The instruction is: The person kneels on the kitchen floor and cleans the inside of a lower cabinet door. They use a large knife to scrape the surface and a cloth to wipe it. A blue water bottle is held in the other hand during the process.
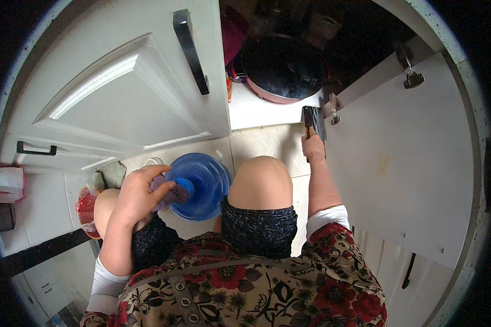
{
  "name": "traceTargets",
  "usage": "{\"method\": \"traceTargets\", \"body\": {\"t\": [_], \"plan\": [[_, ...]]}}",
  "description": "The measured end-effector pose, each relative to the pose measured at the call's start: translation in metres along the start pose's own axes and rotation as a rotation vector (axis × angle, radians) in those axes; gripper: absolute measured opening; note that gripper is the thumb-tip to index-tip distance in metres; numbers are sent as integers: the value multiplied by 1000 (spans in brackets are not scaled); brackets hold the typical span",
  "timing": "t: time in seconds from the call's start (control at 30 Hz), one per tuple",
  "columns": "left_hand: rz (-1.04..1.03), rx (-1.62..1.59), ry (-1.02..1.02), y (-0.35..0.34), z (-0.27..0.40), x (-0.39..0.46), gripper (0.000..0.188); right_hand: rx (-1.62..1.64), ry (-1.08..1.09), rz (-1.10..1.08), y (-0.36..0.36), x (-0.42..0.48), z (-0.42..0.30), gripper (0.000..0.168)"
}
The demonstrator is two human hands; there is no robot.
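Observation:
A crumpled purple cloth (170, 192) is in my left hand (141, 190), between the thumb and fingers, above my left knee. Just right of it a blue translucent plastic water jug (208, 180) stands on the floor between my legs, its blue top (183, 188) close to the cloth. My right hand (313, 147) is closed around what looks like a cleaver with a dark flat blade (314, 118). The blade points into the cabinet, at the right end of the white cabinet floor (262, 112), near the door hinge. Its handle is mostly hidden by my fingers.
A round dark-topped pan (284, 67) with a pink side sits inside the cabinet. Open white doors flank me, left (106, 90) and right (401, 143), the right one showing metal hinges (413, 79). A red plastic package (88, 208) lies beyond my left knee.

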State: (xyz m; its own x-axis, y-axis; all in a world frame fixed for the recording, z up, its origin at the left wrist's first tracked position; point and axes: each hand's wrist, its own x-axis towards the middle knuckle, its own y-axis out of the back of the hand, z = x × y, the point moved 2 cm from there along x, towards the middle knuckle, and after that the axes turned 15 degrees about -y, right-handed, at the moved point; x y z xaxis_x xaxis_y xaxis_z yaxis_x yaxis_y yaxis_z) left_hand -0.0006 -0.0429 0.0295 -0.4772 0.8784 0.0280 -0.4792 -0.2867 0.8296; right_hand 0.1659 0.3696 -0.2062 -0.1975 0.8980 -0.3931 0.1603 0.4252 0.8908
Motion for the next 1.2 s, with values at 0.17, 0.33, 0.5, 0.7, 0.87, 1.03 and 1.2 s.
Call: {"method": "traceTargets", "body": {"t": [0.17, 0.33, 0.5, 0.7, 0.87, 1.03, 1.2], "plan": [[-12, 13, 43, 1, 0, -2, 32, -30, 39, -14, 0, -11, 3, 54], [-21, 21, 2, 0, 1, 2, 32, 17, -15, -14, -1, -3, 1, 54], [-25, 30, 39, 3, 3, -1, 32, -160, 56, -121, -3, -60, 2, 57], [-1, 15, -32, -2, -2, -2, 33, -137, 58, -84, -10, -52, -10, 57], [-2, 11, 53, 6, 2, -5, 32, -187, 86, -101, -11, -74, -7, 57], [9, 10, 2, 5, -2, -8, 32, -74, 68, -53, -5, -53, -17, 51], [29, -18, 2, 6, -4, -12, 32, -38, 59, -39, 7, -78, 8, 52]]}}
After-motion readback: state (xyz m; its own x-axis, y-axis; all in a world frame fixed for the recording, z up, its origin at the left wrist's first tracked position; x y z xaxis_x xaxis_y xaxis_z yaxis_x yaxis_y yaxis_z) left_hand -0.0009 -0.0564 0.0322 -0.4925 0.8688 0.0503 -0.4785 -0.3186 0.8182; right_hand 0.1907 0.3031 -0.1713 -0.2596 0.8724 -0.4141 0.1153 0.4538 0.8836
